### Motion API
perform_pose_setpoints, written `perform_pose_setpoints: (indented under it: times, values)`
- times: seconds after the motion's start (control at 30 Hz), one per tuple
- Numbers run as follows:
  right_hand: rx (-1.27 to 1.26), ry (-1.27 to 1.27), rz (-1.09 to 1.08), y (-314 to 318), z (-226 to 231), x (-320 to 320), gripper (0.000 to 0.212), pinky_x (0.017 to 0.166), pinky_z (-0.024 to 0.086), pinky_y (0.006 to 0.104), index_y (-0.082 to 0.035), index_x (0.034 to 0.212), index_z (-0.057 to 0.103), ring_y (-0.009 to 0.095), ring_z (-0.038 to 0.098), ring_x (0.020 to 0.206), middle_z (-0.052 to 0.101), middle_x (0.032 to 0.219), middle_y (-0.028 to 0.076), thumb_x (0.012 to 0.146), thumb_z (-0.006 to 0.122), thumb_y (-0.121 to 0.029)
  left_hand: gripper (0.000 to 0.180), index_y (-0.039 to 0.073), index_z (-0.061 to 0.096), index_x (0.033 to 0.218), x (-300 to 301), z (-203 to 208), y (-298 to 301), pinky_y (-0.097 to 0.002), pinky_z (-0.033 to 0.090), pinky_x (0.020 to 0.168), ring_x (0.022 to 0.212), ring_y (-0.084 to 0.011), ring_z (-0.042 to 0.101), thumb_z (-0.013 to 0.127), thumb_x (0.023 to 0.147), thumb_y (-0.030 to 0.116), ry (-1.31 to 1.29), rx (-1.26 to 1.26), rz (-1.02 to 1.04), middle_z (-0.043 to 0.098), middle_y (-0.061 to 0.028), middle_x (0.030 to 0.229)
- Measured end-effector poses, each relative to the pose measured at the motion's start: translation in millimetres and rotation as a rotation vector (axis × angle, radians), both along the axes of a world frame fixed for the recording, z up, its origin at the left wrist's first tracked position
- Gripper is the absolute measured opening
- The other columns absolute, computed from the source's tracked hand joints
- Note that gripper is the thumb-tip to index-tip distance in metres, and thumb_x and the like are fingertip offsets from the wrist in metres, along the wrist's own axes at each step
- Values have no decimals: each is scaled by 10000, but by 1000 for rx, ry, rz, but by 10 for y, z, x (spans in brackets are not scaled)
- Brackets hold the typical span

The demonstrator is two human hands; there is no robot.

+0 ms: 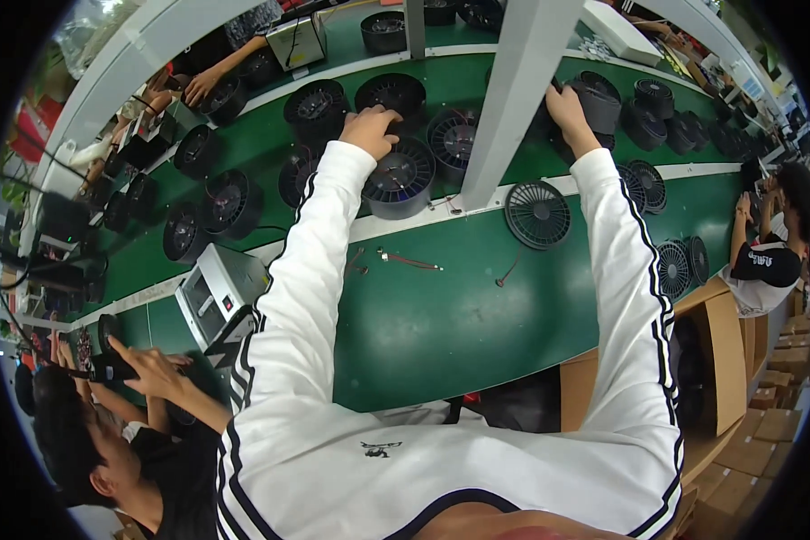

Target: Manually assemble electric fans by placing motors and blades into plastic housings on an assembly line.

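Both my arms, in white sleeves with dark stripes, reach out over a green conveyor table (441,315). My left hand (370,129) rests with curled fingers on the top rim of a black round fan housing (401,180). My right hand (569,108) grips the edge of another black fan housing (596,101), partly hidden behind a slanted white post (511,94). A flat black fan grille (537,214) lies between my arms on the white strip.
Several more black fan housings line the belt. Loose red wires (409,261) lie on the green surface. A grey metal box (216,292) stands at left. Other people work at the left, far side and right. Cardboard boxes (729,360) stand at lower right.
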State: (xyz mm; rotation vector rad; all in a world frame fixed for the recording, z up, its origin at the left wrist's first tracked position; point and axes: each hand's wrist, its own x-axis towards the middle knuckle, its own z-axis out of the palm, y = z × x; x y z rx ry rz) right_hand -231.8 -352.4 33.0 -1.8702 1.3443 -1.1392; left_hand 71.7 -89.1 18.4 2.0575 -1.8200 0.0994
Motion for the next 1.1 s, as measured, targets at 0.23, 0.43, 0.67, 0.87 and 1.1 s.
perform_pose_setpoints:
  times: [0.23, 0.43, 0.67, 0.87, 1.1]
  values:
    - [-691, 495, 597, 799, 462, 565, 494, 1060, 495, 407, -24, 1381, 593, 386, 630, 1230, 654, 1323, 254, 908, 675, -138, 124, 104, 762, 962, 68, 17, 147, -470, 473, 902, 1049, -280, 671, 748, 871, 187, 23, 17, -57, 713, -53, 1009]
    - [-726, 1181, 793, 675, -119, 1279, 475, 1088, 490, 458, -38, 1360, 590, 398, 601, 1256, 635, 1344, 242, 885, 596, -32, 183, 53, 745, 1003, 204, 256, 444, -443, 525, 842, 932, -336, 706, 765, 854, 157, -20, -240, -12, 720, -114, 977]
    - [-873, 380, 611, 562, 248, 767, 329, 910, 534, 503, -21, 1223, 633, 402, 667, 1044, 673, 1114, 215, 922, 670, -147, 187, -8, 733, 1077, -248, 1153, 1217, -306, 534, 842, 889, -182, 693, 753, 910, 75, 357, -569, 94, 720, -102, 948]
    - [-782, -140, -113, 1653, 797, -753, 164, 739, 541, 495, 8, 969, 587, 428, 656, 841, 618, 959, 220, 864, 681, -76, 137, -60, 653, 1055, -1276, 1574, 2006, -266, 470, 783, 820, -158, 570, 691, 929, -24, 368, -415, -175, 635, -77, 924]
    - [-736, -244, -960, 3888, 380, -3455, 119, 611, 476, 344, 8, 904, 585, 204, 587, 674, 593, 791, 122, 908, 689, -48, 89, -55, 652, 1019, -3386, 1316, 1812, -268, 474, 773, 814, -169, 587, 661, 931, -44, 566, -124, -813, 645, -88, 924]
